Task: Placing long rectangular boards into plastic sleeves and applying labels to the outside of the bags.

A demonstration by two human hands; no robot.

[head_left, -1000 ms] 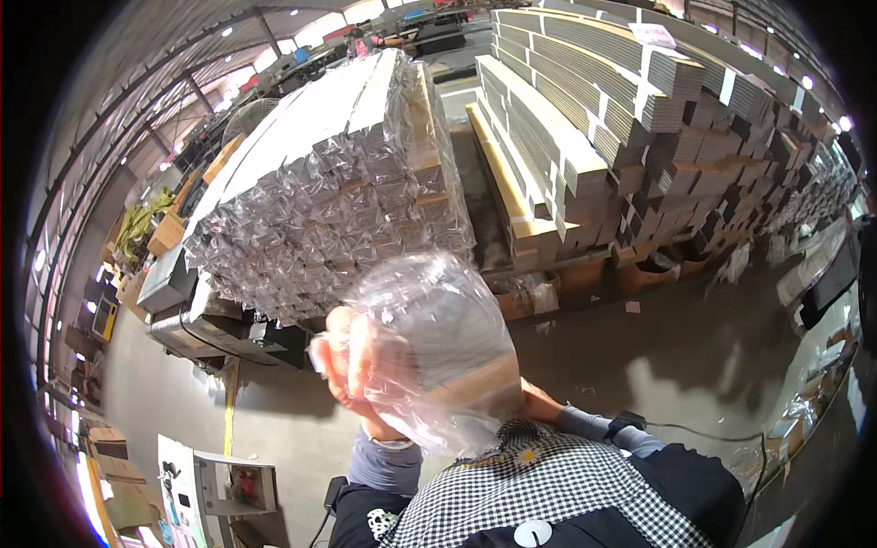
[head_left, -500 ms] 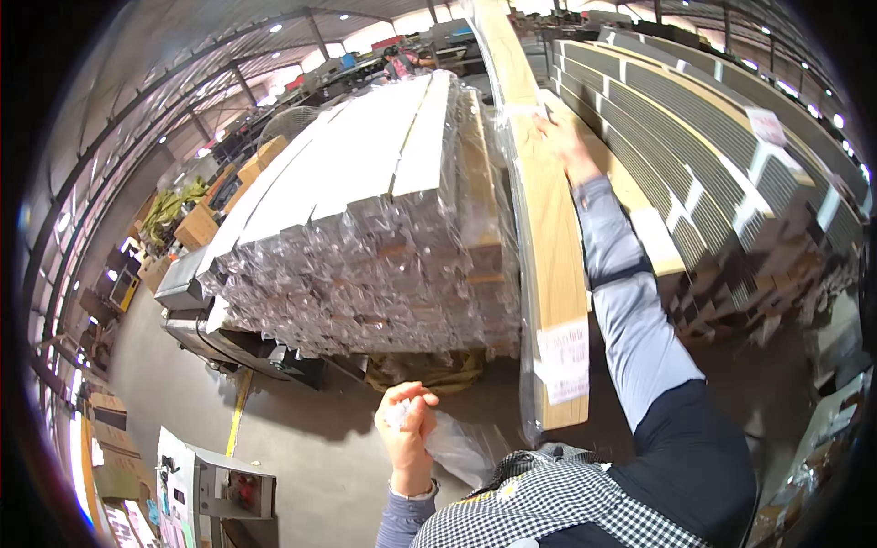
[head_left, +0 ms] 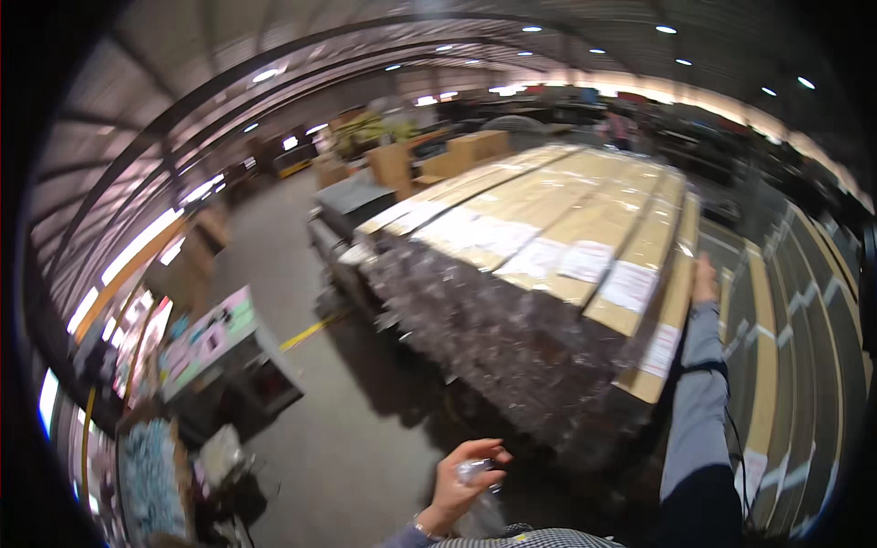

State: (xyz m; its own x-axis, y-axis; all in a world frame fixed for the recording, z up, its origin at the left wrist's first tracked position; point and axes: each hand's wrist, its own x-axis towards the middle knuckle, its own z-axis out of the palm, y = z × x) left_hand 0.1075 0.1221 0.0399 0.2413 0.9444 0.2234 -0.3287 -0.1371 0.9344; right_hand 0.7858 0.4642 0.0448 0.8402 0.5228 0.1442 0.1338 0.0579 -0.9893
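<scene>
Your left hand [head_left: 461,479] is low and near, its fingers clenched around a crumpled wad of clear plastic film [head_left: 477,472], which hangs a little below the grip. Your right hand [head_left: 703,279] is stretched far out to the right, its palm resting on the edge of a long flat cardboard box [head_left: 671,301] that lies along the right side of the big stack of boxes [head_left: 548,237]; whether those fingers curl over the edge you cannot tell from here. The stack sits in the middle of the scene, and its near end is wrapped in shiny clear film. More long boxes [head_left: 804,329] lie to the right of your arm. On the left, near you, stands a grey cart [head_left: 233,352] with coloured papers on top, on the concrete floor [head_left: 365,438].
</scene>
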